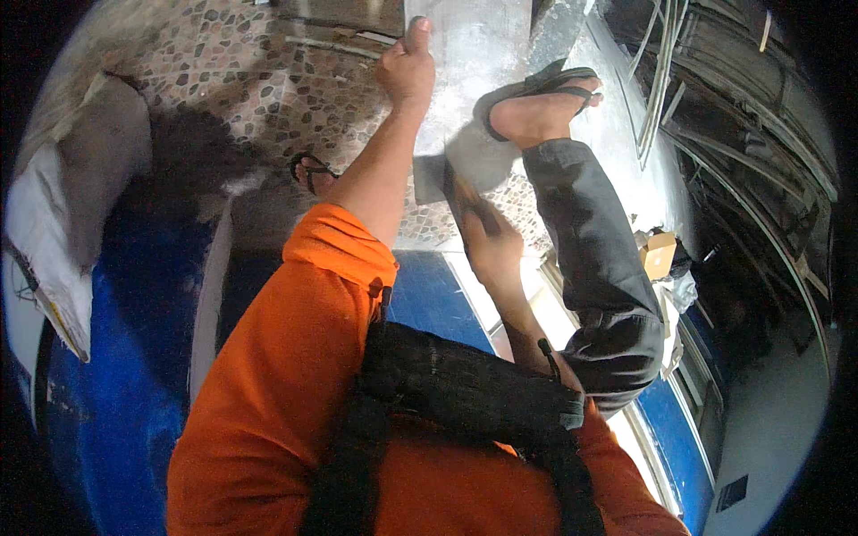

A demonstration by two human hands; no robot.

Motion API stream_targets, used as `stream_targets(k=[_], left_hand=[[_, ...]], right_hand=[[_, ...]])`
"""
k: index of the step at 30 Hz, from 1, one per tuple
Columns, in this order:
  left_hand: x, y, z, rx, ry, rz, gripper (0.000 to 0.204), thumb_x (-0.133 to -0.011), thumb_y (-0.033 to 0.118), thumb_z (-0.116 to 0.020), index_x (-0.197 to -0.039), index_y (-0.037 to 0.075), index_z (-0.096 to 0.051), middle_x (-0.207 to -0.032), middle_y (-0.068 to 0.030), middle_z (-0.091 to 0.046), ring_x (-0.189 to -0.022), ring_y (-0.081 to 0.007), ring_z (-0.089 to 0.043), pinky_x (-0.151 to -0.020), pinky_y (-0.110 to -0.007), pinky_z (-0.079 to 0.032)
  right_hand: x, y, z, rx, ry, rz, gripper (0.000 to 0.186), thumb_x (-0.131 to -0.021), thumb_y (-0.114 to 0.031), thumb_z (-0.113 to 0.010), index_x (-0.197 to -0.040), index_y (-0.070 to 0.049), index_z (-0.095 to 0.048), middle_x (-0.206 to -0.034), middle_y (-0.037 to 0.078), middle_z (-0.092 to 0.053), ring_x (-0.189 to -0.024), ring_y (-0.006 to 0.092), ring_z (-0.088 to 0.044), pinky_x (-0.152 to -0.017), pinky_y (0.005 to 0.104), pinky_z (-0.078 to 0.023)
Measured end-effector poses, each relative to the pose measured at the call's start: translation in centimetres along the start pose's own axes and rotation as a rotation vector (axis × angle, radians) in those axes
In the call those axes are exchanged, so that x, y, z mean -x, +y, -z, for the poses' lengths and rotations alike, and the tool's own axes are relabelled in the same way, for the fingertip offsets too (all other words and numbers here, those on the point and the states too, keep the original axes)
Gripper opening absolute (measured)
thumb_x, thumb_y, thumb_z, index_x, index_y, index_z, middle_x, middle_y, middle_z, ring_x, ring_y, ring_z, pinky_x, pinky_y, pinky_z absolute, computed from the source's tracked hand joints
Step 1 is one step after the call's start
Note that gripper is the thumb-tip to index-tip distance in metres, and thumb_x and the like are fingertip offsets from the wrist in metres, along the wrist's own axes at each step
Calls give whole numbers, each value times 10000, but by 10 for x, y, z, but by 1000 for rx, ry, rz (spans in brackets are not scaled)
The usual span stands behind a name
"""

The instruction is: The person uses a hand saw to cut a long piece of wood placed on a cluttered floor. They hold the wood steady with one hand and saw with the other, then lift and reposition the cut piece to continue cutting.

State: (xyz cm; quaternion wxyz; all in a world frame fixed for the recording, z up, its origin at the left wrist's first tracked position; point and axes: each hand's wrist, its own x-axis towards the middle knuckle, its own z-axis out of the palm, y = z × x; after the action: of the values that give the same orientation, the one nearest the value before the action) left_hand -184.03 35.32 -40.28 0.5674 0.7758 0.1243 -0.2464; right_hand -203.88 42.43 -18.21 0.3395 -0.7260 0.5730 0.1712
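A pale grey board lies ahead of me, running toward the top of the view. At its left edge is my left hand, with the thumb up and the fingers curled around the edge. Lower down, nearer my body, my right hand is wrapped round the handle of what looks like a hand saw. Its dark narrow blade points away from me and meets the near end of the board. My right foot in a black flip-flop presses on the board's right side. Shadow hides the blade's edge.
Pebble-patterned tiles cover the floor, with my other flip-flop on them. Blue panels lie nearer at left, by a white sheet-like piece. Long metal strips crowd the right, near a small cardboard box.
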Motion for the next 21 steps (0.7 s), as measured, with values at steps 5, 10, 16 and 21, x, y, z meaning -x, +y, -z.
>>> stream_targets(k=[5,10,16,21], left_hand=[[-11,-10,12,5,-43,-16,736,-934,694,-641,-764,-15,-739,-666,-218,-652,-686,-374,-653,-695,-519,-501],[-11,-6,16,15,-27,9,677,-951,660,-642,-789,13,-756,-654,-189,-649,-668,-356,-644,-690,-521,-493],[13,0,13,47,-28,-4,694,-935,679,-649,-784,9,-748,-657,-206,-654,-670,-371,-643,-687,-520,-489],[2,-6,26,24,14,-20,732,-926,718,-631,-775,12,-748,-654,-201,-660,-666,-375,-643,-682,-511,-494]], right_hand=[[42,-8,22,-99,-27,-120,426,-1001,-257,-645,-1289,57,-657,-1104,190,-744,-1003,225,-682,-905,353,-536],[168,1,78,-347,10,-277,480,-1020,-256,-674,-1382,55,-614,-1211,154,-723,-1115,206,-674,-956,304,-516],[0,7,-12,-123,-12,-39,428,-1006,-237,-636,-1327,46,-631,-788,72,-650,-637,135,-578,-590,310,-485],[108,7,57,-222,-135,-195,494,-1002,-129,-642,-1461,24,-537,-1250,174,-704,-1100,234,-682,-981,336,-518]])
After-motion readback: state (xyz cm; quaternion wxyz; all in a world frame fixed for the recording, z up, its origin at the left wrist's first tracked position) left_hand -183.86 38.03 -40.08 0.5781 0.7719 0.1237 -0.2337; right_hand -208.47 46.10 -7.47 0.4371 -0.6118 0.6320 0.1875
